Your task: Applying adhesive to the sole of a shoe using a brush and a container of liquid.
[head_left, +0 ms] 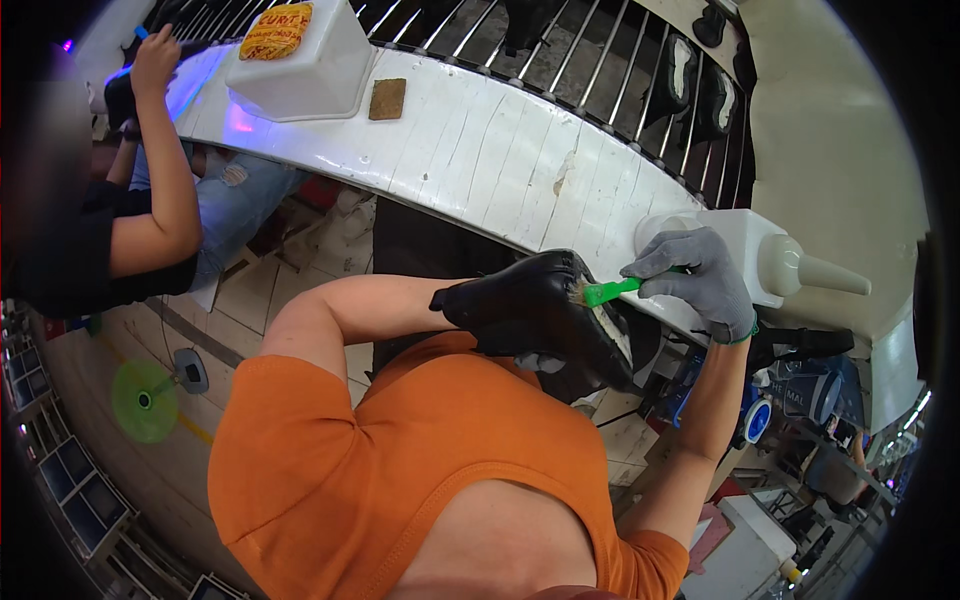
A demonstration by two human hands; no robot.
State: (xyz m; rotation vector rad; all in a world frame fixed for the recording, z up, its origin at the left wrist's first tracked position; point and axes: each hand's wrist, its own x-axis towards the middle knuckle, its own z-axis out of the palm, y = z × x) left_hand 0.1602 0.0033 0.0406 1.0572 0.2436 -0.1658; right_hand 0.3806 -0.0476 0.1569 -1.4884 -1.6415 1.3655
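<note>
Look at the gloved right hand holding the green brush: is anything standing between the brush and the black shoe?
Nothing visible does. The right hand holds the green brush with its bristles already on the black shoe, which the left hand holds up, tucked inside it.

The person's left hand point(470, 305) is buried inside the black leather shoe point(545, 315), so no fingers show. Against that shoe's far edge, the green-handled brush point(605, 291) loses its handle end inside the grey-gloved right hand point(700, 280). Behind the glove, the white plastic squeeze bottle point(790, 262) is partly covered.
</note>
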